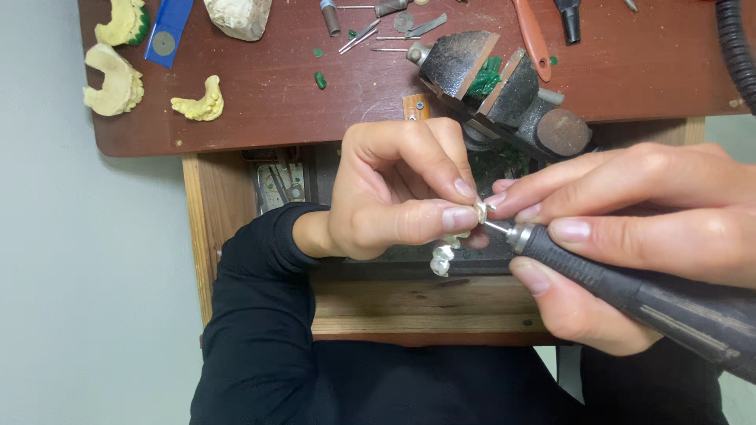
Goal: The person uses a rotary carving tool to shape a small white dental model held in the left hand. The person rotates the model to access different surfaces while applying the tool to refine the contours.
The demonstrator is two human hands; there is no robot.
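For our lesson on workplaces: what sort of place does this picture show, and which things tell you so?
Probably a dental laboratory bench. Pale yellow plaster jaw casts lie on the reddish-brown wooden benchtop, and the right hand holds a dark grey rotary handpiece to a small whitish piece pinched by the left hand.

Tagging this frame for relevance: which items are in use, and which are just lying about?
In use:
- left hand, pinching a small silvery dental piece
- right hand, holding a black rotary handpiece with its tip at the piece

Lying about:
- yellow dental casts
- bench vise
- loose burs
- blue card with a disc
- orange-handled pliers
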